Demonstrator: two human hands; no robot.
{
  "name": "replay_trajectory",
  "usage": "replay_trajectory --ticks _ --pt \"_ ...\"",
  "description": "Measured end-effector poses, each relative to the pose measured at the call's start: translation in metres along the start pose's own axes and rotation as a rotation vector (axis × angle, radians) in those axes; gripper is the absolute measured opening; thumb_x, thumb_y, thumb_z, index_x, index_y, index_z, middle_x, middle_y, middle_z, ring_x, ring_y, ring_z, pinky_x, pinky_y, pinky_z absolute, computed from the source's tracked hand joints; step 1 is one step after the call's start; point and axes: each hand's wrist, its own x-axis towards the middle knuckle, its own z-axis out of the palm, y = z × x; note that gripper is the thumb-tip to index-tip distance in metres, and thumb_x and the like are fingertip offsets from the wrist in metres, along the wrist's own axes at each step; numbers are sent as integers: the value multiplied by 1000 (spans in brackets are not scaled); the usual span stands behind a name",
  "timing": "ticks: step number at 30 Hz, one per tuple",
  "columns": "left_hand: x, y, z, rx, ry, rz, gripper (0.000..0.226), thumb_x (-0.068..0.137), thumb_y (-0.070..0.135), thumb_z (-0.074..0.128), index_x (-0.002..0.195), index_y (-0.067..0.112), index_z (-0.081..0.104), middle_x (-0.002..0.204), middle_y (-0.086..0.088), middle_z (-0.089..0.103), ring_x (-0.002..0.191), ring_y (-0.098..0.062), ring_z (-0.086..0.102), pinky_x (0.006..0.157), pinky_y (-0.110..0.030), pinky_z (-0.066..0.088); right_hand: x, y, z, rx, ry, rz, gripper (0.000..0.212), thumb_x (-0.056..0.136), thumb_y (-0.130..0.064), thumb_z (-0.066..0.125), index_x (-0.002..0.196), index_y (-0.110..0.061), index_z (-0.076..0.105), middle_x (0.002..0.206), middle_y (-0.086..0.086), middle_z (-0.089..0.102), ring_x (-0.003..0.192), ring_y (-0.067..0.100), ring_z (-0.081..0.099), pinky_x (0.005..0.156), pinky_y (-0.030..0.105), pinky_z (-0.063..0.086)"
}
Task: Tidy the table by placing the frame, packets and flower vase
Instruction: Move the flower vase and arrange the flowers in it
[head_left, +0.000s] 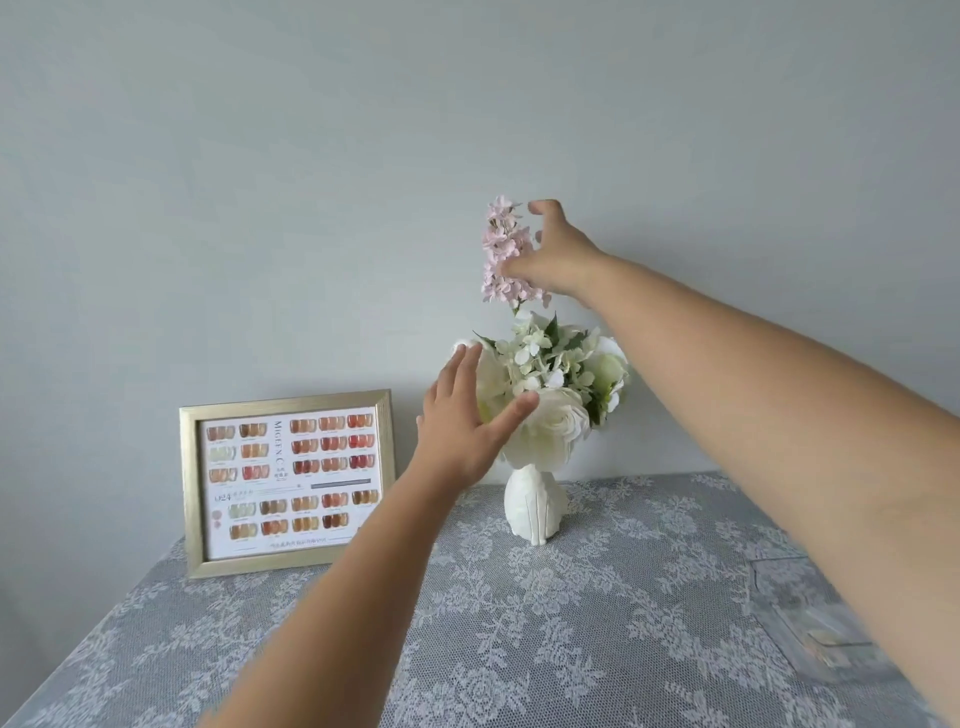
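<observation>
A white flower vase (535, 506) stands at the back of the table and holds white flowers (558, 374) with a tall pink sprig (500, 249) rising above them. My right hand (558, 254) is at the pink sprig, fingers curled around its right side and touching the blossoms. My left hand (465, 421) is spread flat against the left side of the white blooms, holding nothing. A gold frame (288, 483) with a nail-colour chart stands upright to the left of the vase. Clear packets (821, 639) lie at the right, partly hidden under my right forearm.
A grey lace tablecloth (519, 634) covers the table. A plain pale wall (311, 182) rises directly behind the vase and the frame. The table's left edge runs diagonally at the lower left.
</observation>
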Motion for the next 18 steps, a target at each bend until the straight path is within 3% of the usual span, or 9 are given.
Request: replay_trajectory --ticks 3,5,6,8,10,13,18 --pt "0 3 7 96 4 -9 117 61 91 47 154 32 9 163 8 9 148 -23 10 114 -62 20 8 0 9 -24 -37 3 87 75 -24 73 143 -25 19 109 1 49 78 12 58 53 24 45" --pt "2 5 13 161 5 -35 125 55 94 46 155 30 4 163 10 4 149 -23 6 113 -65 18 9 2 13 -42 -48 -6 76 75 -22 74 139 -22 32 110 1 50 84 13 57 60 24 44" --pt "4 5 16 183 3 -48 128 54 94 45 155 29 1 163 10 1 149 -23 4 113 -65 17 10 3 15 -62 -50 -16 61 76 -20 73 130 -20 45 106 0 53 86 15 57 61 24 42" --pt "5 5 20 198 4 -64 127 56 93 45 155 28 -2 163 10 -2 150 -23 2 113 -66 16 10 4 17 -111 -48 -36 17 78 -16 68 94 -16 60 83 -3 57 78 16 55 55 23 38" --pt "6 6 22 194 6 -72 125 60 91 47 155 26 -1 164 9 -2 150 -24 2 113 -64 17 10 4 16 -125 -43 -66 8 82 -11 60 75 -12 57 67 -1 51 69 18 50 51 22 34" --pt "8 7 22 185 14 -87 122 63 88 50 155 25 0 163 8 -2 149 -26 4 113 -63 19 9 5 11 -125 -34 -87 14 84 -8 55 91 0 65 73 5 55 70 20 51 57 24 36" --pt "9 10 22 176 12 -117 115 67 84 53 154 27 4 163 8 -2 148 -31 6 112 -65 20 6 11 17 -122 -84 -90 18 84 -5 48 96 -9 61 81 2 58 78 20 55 60 24 41"
